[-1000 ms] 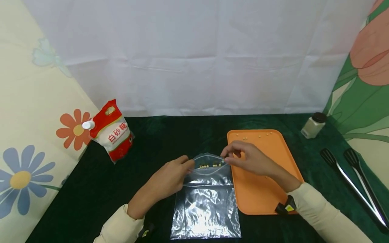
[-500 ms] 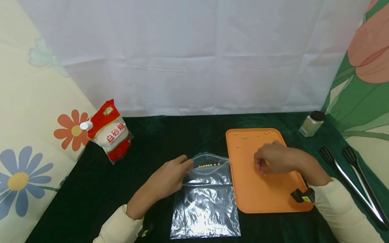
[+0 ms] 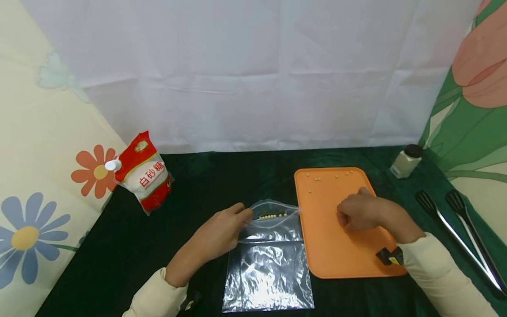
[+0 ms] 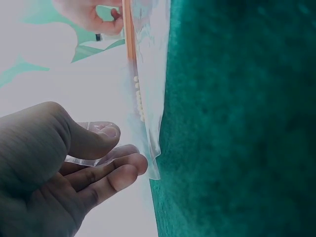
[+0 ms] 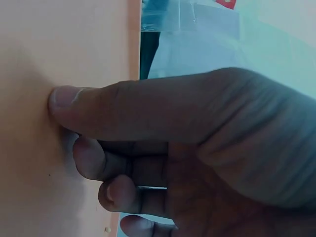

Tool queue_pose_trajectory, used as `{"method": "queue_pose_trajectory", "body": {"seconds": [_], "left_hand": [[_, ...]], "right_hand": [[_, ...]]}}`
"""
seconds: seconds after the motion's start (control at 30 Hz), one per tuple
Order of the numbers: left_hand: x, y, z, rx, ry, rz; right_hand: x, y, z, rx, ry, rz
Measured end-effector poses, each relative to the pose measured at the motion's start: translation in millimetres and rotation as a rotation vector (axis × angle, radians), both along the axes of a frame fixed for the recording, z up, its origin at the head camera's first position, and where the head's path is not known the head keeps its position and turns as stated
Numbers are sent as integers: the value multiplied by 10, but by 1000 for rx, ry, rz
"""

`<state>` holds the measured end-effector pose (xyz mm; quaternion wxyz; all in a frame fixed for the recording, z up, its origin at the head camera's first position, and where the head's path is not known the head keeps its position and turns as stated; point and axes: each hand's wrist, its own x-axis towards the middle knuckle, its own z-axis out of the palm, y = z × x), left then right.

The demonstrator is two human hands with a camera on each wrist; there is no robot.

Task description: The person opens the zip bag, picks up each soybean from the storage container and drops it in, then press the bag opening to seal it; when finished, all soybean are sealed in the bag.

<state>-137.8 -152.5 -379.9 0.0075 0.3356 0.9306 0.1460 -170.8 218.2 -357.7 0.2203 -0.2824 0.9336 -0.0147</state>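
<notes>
My left hand (image 3: 223,226) pinches the upper left edge of a clear zip bag (image 3: 267,273) between thumb and fingers; the left wrist view shows the film (image 4: 91,160) at the fingertips. The bag lies flat with its mouth parted, and a row of small round yellowish beans (image 3: 269,216) sits just inside. My right hand (image 3: 362,213) is down over the middle of the orange tray (image 3: 332,259), fingers curled. In the right wrist view its thumb tip (image 5: 64,98) is right at the tray surface; I cannot tell whether a bean is between thumb and forefinger.
Several loose beans (image 3: 317,179) lie near the tray's far end. A red and white sugar pouch (image 3: 147,176) stands at the back left. A dark-capped jar (image 3: 405,164) is at the back right, with metal tongs (image 3: 455,233) beside the tray.
My right hand has moved from the bag's mouth to the tray, then slightly right; a bean seen at its fingertips half a second ago is now hidden. My left hand stays at the bag.
</notes>
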Motion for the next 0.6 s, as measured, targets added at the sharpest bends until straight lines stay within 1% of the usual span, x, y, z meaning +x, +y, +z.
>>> {"method": "queue_pose_trajectory", "body": {"seconds": [0.13, 0.23, 0.3, 0.4, 0.47, 0.53, 0.6], "left_hand": [[5, 7, 0, -4, -9, 7], [11, 8, -5, -7, -8, 11], [11, 12, -9, -5, -4, 12], [9, 14, -15, -1, 7, 8], [6, 16, -17, 2, 15, 4], [4, 14, -20, 5, 21, 0], [3, 14, -20, 7, 24, -3]], "right_hand": [[-13, 4, -10, -23, 6, 21], [-29, 1, -20, -109, 20, 67], [-47, -18, -31, -211, 25, 119], [-72, -78, -50, -404, 33, 209], [-85, -140, -66, -528, 54, 251], [-91, -218, -92, -655, 74, 264], [-83, -311, -128, -754, 93, 238]]}}
